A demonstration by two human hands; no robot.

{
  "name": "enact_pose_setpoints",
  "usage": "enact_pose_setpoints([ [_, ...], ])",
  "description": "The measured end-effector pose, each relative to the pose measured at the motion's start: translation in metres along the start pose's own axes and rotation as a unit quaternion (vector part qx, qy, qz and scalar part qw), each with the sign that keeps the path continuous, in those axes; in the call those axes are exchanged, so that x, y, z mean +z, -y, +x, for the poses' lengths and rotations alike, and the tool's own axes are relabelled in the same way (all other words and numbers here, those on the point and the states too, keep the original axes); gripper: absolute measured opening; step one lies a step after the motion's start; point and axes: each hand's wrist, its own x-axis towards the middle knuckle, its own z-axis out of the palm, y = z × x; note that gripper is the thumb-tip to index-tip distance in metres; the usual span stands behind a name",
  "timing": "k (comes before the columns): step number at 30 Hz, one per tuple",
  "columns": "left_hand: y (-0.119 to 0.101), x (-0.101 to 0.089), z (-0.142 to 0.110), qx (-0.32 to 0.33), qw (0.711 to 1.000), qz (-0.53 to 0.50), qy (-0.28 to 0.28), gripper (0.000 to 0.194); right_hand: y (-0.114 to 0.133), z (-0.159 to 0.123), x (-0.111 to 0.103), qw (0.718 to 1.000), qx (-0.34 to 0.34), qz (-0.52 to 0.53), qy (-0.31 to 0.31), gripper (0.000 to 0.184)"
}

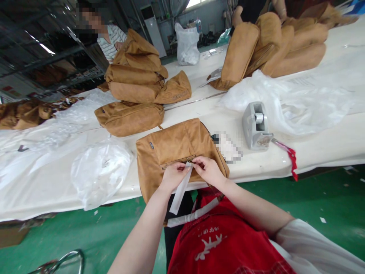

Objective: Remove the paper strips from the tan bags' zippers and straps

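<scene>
A tan leather bag (pixel 173 142) lies on the table's near edge, its zipped pocket (pixel 176 162) facing up. My left hand (pixel 174 176) is closed in a pinch on the upper end of a white paper-like strip (pixel 180 192), whose free end hangs past the table edge. Close beside it, my right hand (pixel 208 170) pinches at the right end of the pocket zipper, apparently on its small pull; the fingertips partly hide it. Below the bag hangs a handle wrapped in white material (pixel 194 217), in front of my red apron (pixel 222 239).
A grey tape dispenser (pixel 255 127) with a red-ended tool stands right, near plastic sheeting (pixel 302 106). Crumpled clear plastic (pixel 99 171) lies left. More tan bags (pixel 134 83) are piled behind, others (pixel 242 53) back right. Two other people stand across the table (pixel 199 102).
</scene>
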Motion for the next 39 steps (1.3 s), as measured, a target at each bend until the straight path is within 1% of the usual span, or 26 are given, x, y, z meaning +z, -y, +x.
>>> enact_pose_setpoints([
  [3,0.005,-0.001,-0.001,0.002,1.000,-0.021,0.021,0.024,-0.001,0.002,0.002,0.999,-0.026,-0.017,0.014,0.011],
  [5,0.008,0.000,0.001,0.001,0.999,-0.034,0.025,0.024,-0.002,0.004,0.003,0.997,-0.051,-0.046,0.021,0.007],
  [7,0.010,0.002,0.004,0.000,0.999,-0.046,0.025,0.023,-0.002,0.007,0.006,0.994,-0.064,-0.082,0.021,0.008],
  [12,0.011,0.007,0.011,-0.006,0.997,-0.072,0.029,0.027,-0.005,0.010,0.015,0.985,-0.045,-0.169,-0.009,0.013],
  [15,0.011,0.012,0.014,-0.011,0.997,-0.077,0.027,0.029,-0.007,0.010,0.018,0.982,-0.042,-0.185,-0.019,0.013],
  [20,0.009,0.021,0.016,-0.013,0.995,-0.095,-0.003,0.025,-0.005,0.009,0.013,0.987,-0.031,-0.153,-0.020,0.012],
  [22,0.007,0.024,0.015,-0.015,0.994,-0.105,-0.015,0.024,0.000,0.007,0.008,0.991,-0.007,-0.130,-0.015,0.011],
  [24,0.007,0.025,0.014,-0.018,0.993,-0.113,-0.026,0.023,0.005,0.005,0.001,0.993,0.032,-0.116,-0.002,0.011],
  [26,0.007,0.026,0.013,-0.020,0.992,-0.120,-0.034,0.023,0.010,0.006,-0.004,0.990,0.071,-0.113,0.041,0.016],
  [28,0.007,0.027,0.013,-0.022,0.991,-0.124,-0.038,0.024,0.012,0.010,-0.007,0.983,0.101,-0.100,0.114,0.030],
  [30,0.007,0.027,0.012,-0.019,0.992,-0.123,-0.036,0.026,0.011,0.016,-0.007,0.975,0.128,-0.059,0.173,0.039],
  [32,0.007,0.026,0.011,-0.011,0.993,-0.113,-0.031,0.026,0.009,0.022,-0.004,0.968,0.154,-0.011,0.198,0.038],
  [35,0.006,0.024,0.009,0.005,0.997,-0.071,-0.038,0.023,0.006,0.028,0.000,0.965,0.176,0.025,0.195,0.032],
  [39,0.002,0.024,0.004,0.020,0.996,0.009,-0.091,0.018,0.006,0.027,0.006,0.971,0.169,0.006,0.167,0.029],
])
